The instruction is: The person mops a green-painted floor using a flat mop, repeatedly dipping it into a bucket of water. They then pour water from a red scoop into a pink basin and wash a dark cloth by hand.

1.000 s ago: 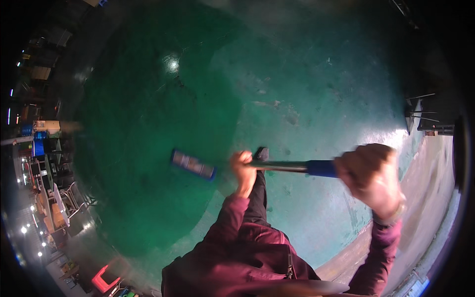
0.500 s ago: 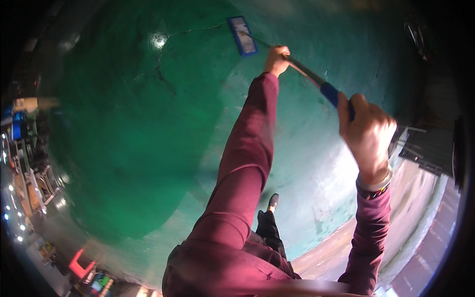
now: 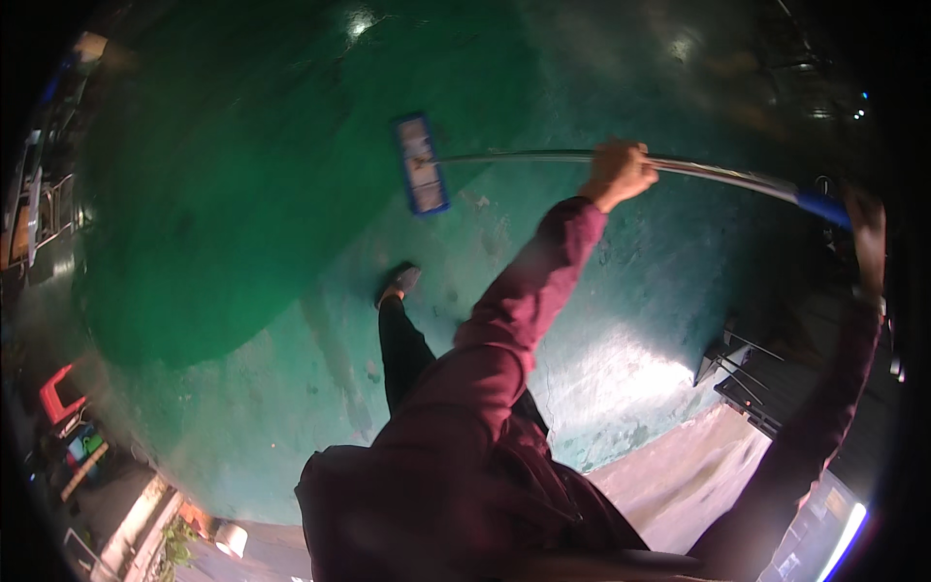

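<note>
A flat mop point(image 3: 422, 165) with a blue-edged rectangular head lies against the green floor, ahead and a little left of my body. Its metal pole point(image 3: 524, 155) runs from the head toward the right. My left hand point(image 3: 621, 175) is wrapped round the middle of that pole, arm stretched forward. At the far right my right hand point(image 3: 866, 228) is closed on the blue grip point(image 3: 822, 207) at the pole's end; it is blurred and partly in shadow. One of my feet, in a dark shoe point(image 3: 405, 278), stands on the floor just below the mop head.
The green floor point(image 3: 213, 242) shines, with worn pale patches. At the right are a dark metal rack point(image 3: 752, 398) and a bright wall strip. Along the left rim stand a red plastic stool point(image 3: 61, 398), clutter, a white pot point(image 3: 231, 539) and a plant point(image 3: 176, 543).
The mop head has come nearer and slightly left, and the pole now lies nearly level across the view. Both hands have swung right, the right one to the rim. My foot has stepped forward-left.
</note>
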Demonstrator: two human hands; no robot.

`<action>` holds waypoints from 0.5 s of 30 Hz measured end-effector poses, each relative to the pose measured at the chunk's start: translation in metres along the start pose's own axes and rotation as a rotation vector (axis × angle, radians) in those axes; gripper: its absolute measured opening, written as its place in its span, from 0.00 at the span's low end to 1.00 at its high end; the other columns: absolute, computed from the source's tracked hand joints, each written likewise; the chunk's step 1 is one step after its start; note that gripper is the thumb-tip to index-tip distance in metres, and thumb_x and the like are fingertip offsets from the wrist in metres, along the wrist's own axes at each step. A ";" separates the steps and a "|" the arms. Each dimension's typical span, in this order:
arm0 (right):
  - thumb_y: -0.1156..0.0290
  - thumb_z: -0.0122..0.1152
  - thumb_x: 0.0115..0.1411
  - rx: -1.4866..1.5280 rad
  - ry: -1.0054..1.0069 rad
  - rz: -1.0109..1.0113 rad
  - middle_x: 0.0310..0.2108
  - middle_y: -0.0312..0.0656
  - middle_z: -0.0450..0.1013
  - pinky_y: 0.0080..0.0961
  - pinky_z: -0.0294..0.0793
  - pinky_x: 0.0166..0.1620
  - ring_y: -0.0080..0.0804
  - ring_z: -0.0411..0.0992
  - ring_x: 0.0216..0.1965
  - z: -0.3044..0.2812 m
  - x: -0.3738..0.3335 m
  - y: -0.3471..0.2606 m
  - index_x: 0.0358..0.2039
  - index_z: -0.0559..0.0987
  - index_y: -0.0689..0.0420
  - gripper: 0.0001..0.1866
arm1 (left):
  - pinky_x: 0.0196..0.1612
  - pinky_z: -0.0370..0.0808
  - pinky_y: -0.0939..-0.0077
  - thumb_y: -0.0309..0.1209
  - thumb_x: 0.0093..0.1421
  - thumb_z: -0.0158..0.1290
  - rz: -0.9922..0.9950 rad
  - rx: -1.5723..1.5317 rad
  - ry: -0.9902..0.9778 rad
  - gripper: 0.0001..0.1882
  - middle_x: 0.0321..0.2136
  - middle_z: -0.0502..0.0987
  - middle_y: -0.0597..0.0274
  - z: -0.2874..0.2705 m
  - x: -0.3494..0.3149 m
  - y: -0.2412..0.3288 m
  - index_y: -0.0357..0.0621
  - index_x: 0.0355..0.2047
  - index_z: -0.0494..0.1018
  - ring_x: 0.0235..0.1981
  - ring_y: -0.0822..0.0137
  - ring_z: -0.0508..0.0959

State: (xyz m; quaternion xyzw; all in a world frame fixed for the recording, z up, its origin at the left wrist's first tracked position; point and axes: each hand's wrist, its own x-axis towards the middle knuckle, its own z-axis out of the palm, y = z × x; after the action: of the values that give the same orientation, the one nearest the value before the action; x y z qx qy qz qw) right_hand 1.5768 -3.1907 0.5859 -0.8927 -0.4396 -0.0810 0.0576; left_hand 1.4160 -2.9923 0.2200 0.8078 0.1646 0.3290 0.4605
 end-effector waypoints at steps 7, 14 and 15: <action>0.67 0.57 0.45 0.668 -0.365 -0.391 0.21 0.45 0.74 0.26 0.70 0.31 0.31 0.73 0.24 0.200 -0.132 -0.091 0.23 0.78 0.59 0.09 | 0.28 0.71 0.61 0.43 0.48 0.56 -0.020 0.654 -0.251 0.17 0.24 0.77 0.50 -0.087 -0.250 -0.108 0.44 0.31 0.79 0.24 0.55 0.77; 0.40 0.49 0.53 0.378 -0.631 -0.225 0.16 0.46 0.72 0.36 0.71 0.29 0.45 0.74 0.21 0.269 -0.338 -0.204 0.21 0.78 0.58 0.30 | 0.50 0.63 0.50 0.34 0.44 0.58 -0.866 1.011 -0.548 0.08 0.33 0.73 0.57 -0.161 -0.466 -0.139 0.53 0.27 0.76 0.43 0.50 0.68; 0.45 0.52 0.54 0.452 -0.529 -0.221 0.16 0.46 0.72 0.35 0.71 0.28 0.44 0.74 0.21 0.270 -0.335 -0.200 0.20 0.77 0.58 0.26 | 0.45 0.65 0.51 0.27 0.42 0.57 -0.803 0.950 -0.298 0.06 0.31 0.73 0.58 -0.158 -0.471 -0.141 0.50 0.24 0.75 0.42 0.53 0.68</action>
State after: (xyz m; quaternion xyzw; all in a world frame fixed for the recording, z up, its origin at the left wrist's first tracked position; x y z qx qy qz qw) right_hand 1.2418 -3.2820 0.2619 -0.7945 -0.5399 0.2462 0.1287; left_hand 0.9702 -3.0866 -0.0223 0.8364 0.5165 -0.0939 0.1578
